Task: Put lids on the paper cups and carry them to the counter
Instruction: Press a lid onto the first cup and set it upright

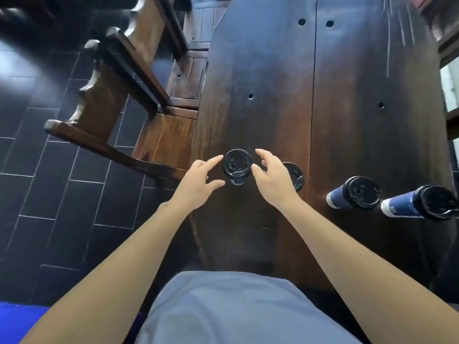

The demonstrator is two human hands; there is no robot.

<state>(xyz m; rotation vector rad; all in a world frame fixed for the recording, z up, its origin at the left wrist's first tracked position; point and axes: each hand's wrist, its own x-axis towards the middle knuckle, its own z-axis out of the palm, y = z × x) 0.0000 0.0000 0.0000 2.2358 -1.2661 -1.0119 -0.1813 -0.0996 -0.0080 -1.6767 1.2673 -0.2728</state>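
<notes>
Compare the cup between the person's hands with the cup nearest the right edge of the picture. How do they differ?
The cup between the hands is seen almost straight down, showing mostly lid; the far-right cup shows its blue side wall. The left hand and right hand flank the first cup with open fingers; the far-right cup stands with no hand near it. Both carry black lids and stand on the dark wooden table.

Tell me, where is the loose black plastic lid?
In the head view, the loose black plastic lid lies on the dark wooden table, just right of the right hand.
</notes>
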